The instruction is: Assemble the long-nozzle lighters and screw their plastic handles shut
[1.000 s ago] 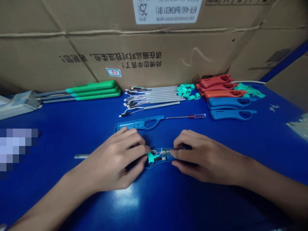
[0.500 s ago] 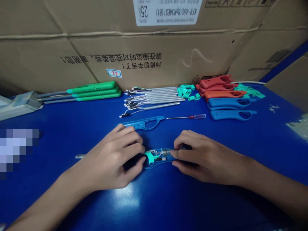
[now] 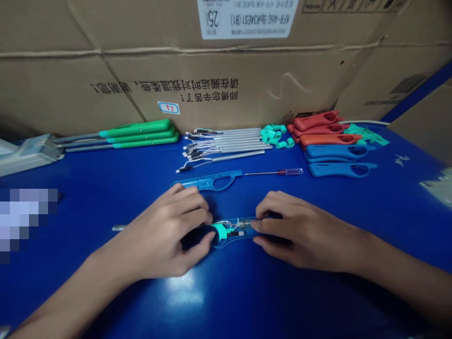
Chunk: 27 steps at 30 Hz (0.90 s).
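A half-built blue lighter body lies on the blue table between my hands, with a teal trigger, thin wires and a clear tube inside, and its metal tube sticking out to the left. My left hand is curled over its left part, thumb and fingers pinching near the teal trigger. My right hand grips its right end with closed fingers. Just beyond lies a loose blue shell half.
Behind the hands lie a red-handled screwdriver, a row of metal tubes with wires, teal triggers, red shells, blue shells and green finished lighters. Cardboard boxes wall off the back.
My left hand's fingers have shifted slightly along the lighter body near the teal trigger. The right hand and everything else stay where they were.
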Motion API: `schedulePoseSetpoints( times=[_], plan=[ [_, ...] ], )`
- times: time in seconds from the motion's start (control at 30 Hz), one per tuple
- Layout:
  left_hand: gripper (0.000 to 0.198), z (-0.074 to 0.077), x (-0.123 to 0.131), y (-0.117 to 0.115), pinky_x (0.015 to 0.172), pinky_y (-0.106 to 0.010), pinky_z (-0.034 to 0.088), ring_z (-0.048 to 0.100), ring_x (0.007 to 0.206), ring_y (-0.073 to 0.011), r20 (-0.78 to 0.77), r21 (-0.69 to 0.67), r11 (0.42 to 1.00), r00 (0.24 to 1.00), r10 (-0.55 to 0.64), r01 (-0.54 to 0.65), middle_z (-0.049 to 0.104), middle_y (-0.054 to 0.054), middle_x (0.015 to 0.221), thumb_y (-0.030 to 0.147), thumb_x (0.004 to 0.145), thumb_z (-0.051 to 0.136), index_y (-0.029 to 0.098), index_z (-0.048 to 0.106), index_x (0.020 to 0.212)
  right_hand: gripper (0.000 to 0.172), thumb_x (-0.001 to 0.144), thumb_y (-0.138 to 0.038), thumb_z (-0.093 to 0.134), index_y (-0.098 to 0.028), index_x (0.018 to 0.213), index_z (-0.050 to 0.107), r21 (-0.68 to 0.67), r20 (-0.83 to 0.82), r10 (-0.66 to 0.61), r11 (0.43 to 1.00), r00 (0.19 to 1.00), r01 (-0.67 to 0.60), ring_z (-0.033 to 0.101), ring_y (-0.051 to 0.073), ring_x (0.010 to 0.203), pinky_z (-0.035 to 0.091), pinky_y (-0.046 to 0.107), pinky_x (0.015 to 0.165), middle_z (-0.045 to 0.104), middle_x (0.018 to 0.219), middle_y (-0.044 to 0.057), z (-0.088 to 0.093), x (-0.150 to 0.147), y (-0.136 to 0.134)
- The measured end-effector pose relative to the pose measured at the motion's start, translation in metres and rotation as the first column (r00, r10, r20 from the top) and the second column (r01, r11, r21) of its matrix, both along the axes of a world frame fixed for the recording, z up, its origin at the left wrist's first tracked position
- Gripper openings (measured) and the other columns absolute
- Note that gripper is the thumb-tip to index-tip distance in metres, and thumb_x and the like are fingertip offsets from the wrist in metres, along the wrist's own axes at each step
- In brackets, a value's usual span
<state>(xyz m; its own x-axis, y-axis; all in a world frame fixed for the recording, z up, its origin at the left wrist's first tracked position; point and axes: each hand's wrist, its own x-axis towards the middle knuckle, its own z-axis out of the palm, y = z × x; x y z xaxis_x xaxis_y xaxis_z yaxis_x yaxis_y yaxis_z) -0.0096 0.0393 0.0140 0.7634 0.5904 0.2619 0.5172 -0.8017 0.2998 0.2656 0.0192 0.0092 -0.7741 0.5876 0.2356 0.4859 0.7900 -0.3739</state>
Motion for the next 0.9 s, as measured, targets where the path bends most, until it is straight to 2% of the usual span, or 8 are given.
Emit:
schedulePoseSetpoints(
  times=[0.27,0.43,0.7,0.9],
  plan=[
    [0.011,-0.002,-0.004,0.003,0.077,-0.036,0.037,0.054,0.076,-0.0186,0.01,-0.041,0.999,1.0,-0.022,0.022,0.063,-0.002,0.081,0.028,0.089,0.062,0.019,0.065,0.083,0.016,0.093,-0.019,0.06,-0.014,0.078,0.063,-0.041,0.038,-0.037,0.998,0.999,0.039,0.056,0.019,0.085,0.045,0.034,0.076,0.06,0.093,0.008,0.005,0.004,0.001],
    [0.009,0.0,-0.004,0.004,0.076,-0.036,0.036,0.053,0.075,-0.0187,0.005,-0.017,0.999,0.999,-0.034,0.034,0.062,-0.003,0.081,0.026,0.088,0.061,0.019,0.065,0.084,0.014,0.093,-0.019,0.059,-0.014,0.08,0.064,-0.032,0.037,-0.036,0.999,0.999,0.037,0.055,0.019,0.085,0.045,0.034,0.076,0.06,0.093,0.008,0.005,0.005,0.001],
    [0.006,0.011,-0.012,0.008,0.076,-0.035,0.036,0.051,0.069,-0.0149,-0.059,-0.114,0.993,0.998,-0.028,0.021,0.054,0.001,0.072,0.016,0.079,0.056,0.018,0.055,0.073,0.011,0.091,-0.017,0.06,-0.012,0.083,0.066,-0.049,0.035,-0.035,0.998,0.999,0.037,0.053,0.019,0.085,0.044,0.034,0.077,0.06,0.094,0.009,0.006,0.003,0.002],
    [0.006,0.011,-0.016,0.013,0.068,-0.031,0.038,0.051,0.067,-0.014,-0.036,-0.225,0.974,0.999,-0.036,0.027,0.058,0.001,0.07,0.013,0.077,0.058,0.019,0.059,0.074,0.012,0.092,-0.017,0.059,-0.011,0.089,0.069,-0.04,0.026,-0.032,0.999,0.999,0.033,0.053,0.02,0.084,0.044,0.034,0.076,0.06,0.092,0.009,0.005,0.004,0.003]
  ],
)
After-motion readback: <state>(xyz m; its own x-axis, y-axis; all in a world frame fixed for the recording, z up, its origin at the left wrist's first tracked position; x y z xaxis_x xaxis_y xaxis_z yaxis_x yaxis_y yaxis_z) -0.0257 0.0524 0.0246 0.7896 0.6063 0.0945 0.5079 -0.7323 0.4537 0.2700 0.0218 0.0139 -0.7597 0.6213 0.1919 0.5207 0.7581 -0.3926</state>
